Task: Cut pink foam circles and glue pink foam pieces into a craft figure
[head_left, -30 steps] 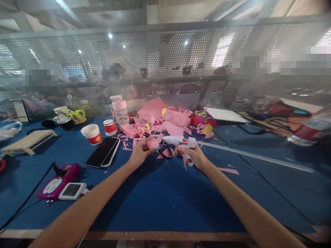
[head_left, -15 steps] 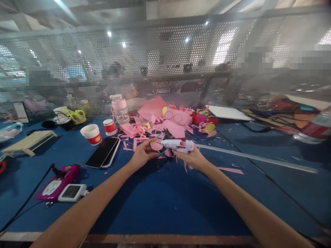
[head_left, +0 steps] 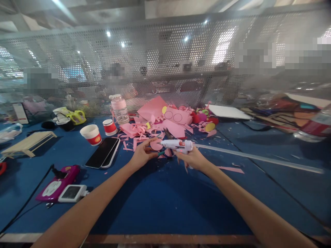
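Note:
My right hand (head_left: 192, 158) is closed around a white glue gun (head_left: 177, 144), whose nozzle points left. My left hand (head_left: 142, 154) pinches a small pink round paper piece (head_left: 156, 145) right at the nozzle tip. Both hands hover just above the blue table (head_left: 160, 196), in front of a heap of pink paper scraps (head_left: 165, 125). Scissors (head_left: 168, 135) lie just behind the gun.
Two phones (head_left: 103, 151) lie left of my left hand. Two red-and-white paper cups (head_left: 91, 134), a pink bottle (head_left: 119, 108), a wooden stick frame (head_left: 27, 143) and a purple device (head_left: 58, 182) stand further left. A perforated metal screen (head_left: 165, 65) closes the back. A long thin white rod (head_left: 253, 159) runs right.
The pink piece in my left hand has turned from facing me to edge-down at the nozzle. The glue gun has lifted slightly and stayed at the piece.

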`<state>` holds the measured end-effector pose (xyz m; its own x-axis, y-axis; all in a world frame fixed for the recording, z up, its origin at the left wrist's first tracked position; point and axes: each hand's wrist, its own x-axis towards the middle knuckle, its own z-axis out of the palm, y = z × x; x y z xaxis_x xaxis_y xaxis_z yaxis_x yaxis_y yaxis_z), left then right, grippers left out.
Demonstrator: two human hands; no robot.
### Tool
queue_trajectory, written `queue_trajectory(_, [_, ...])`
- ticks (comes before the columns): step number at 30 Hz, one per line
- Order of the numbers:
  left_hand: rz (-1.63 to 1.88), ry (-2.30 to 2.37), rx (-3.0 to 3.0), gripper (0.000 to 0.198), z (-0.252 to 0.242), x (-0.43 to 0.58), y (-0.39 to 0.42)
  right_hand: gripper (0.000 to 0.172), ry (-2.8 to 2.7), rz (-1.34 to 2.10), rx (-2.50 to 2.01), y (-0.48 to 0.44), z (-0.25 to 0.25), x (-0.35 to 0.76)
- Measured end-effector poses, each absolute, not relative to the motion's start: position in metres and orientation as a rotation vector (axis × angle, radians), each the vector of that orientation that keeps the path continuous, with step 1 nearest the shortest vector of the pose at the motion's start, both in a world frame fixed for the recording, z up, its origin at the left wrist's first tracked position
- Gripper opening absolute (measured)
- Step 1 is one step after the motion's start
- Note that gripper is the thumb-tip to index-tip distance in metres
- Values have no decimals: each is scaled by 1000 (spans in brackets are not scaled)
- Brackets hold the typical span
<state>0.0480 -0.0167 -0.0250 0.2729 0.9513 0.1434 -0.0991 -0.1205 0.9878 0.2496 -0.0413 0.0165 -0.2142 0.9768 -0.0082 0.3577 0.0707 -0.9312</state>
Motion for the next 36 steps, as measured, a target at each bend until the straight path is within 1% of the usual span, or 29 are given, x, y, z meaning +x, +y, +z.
queue_trajectory(10, [1129, 867, 1332, 66, -23, 49, -17, 20, -1672, 1119, -1412, -41, 16, 249])
queue_trajectory(24, [1102, 875, 1392, 65, -26, 47, -16, 24, -1695, 1132, -1409, -42, 17, 251])
queue_trajectory(30, [1134, 898, 1402, 59, -25, 47, -16, 24, -1708, 1119, -1356, -42, 17, 252])
queue_trajectory(36, [1111, 879, 1428, 58, -26, 46, -15, 29, -1696, 1137, -1311, -41, 16, 253])
